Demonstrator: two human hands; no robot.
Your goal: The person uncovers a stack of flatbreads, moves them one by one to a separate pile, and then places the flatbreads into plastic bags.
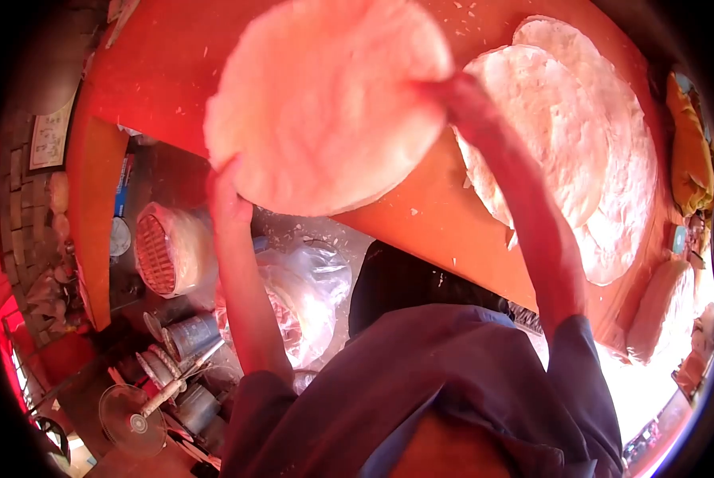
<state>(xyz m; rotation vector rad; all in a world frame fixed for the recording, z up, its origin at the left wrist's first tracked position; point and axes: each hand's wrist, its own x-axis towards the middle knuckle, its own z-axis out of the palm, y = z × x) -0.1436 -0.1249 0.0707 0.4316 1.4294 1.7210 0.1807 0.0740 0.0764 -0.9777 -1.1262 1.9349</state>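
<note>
A large, thin round flatbread (333, 103) is lifted at the top middle of the view, over the edge of the orange table. My left hand (231, 195) grips its lower left rim, thumb on the upper face. At the right rim is my right hand (445, 94), somewhat blurred, with a finger or thumb lying over the bread and the other fingers hidden. Beside my right forearm, more flatbreads (544, 127) lie overlapping in a pile on the table.
The orange table (429, 227) carries scattered crumbs. Below left are a plastic-wrapped bread stack (178, 251), a clear plastic bag (317, 275) and metal machinery with rollers (190, 338). A yellow cloth (689, 151) and another wrapped stack (660, 311) sit at the far right.
</note>
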